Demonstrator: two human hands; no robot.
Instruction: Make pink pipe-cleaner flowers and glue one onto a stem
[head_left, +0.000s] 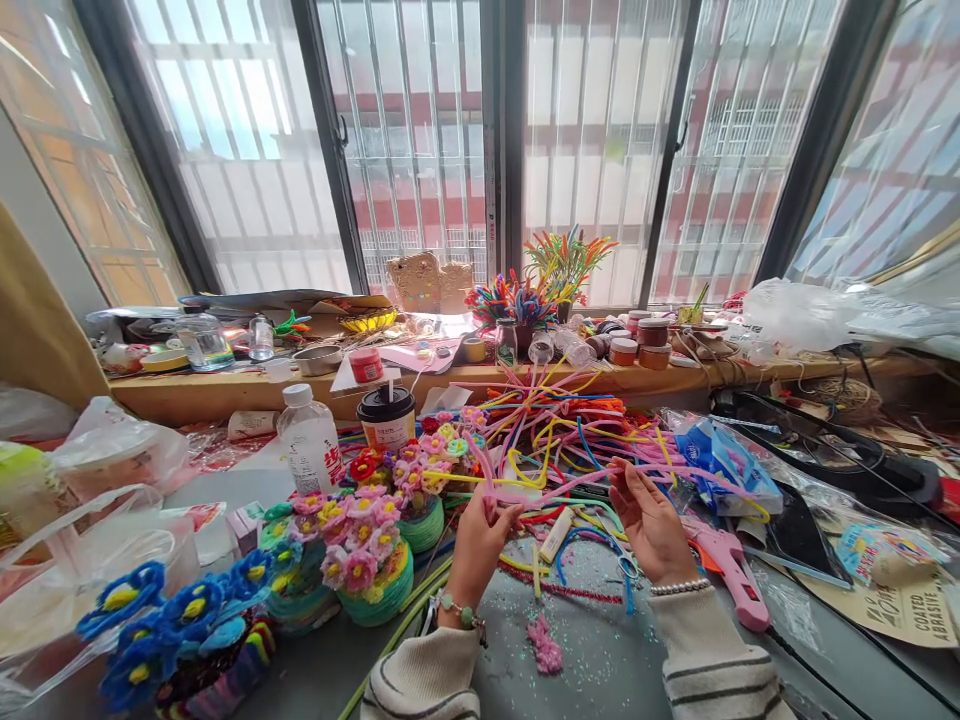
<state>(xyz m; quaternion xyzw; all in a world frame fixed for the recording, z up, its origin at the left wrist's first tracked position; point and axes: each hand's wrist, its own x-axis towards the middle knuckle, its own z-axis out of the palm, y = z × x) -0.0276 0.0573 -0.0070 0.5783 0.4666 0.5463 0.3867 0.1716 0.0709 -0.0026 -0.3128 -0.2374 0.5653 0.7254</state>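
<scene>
Pink pipe cleaners (pixel 574 484) stretch between my two hands over the grey table. My left hand (pixel 484 535) is closed, thumb and fingers pinching the pink bundle, with some ends sticking up above it. My right hand (pixel 651 520) is raised on the other side, its thumb and fingertips bent round a pink pipe cleaner near its top. Below and between the hands lie a dark red tinsel stem (pixel 562 588), a white glue stick or tube (pixel 556 535) and small scissors (pixel 628 567). A crumpled pink fuzzy piece (pixel 544 645) rests nearer to me.
Pots of pink flowers (pixel 364 545) and blue flowers (pixel 191 607) stand at left, near a bottle (pixel 307 440) and a lidded cup (pixel 386 418). A pink glue gun (pixel 731 575) with a cord and a blue packet (pixel 724 468) lie at right. Many pipe cleaners (pixel 555 420) are heaped behind.
</scene>
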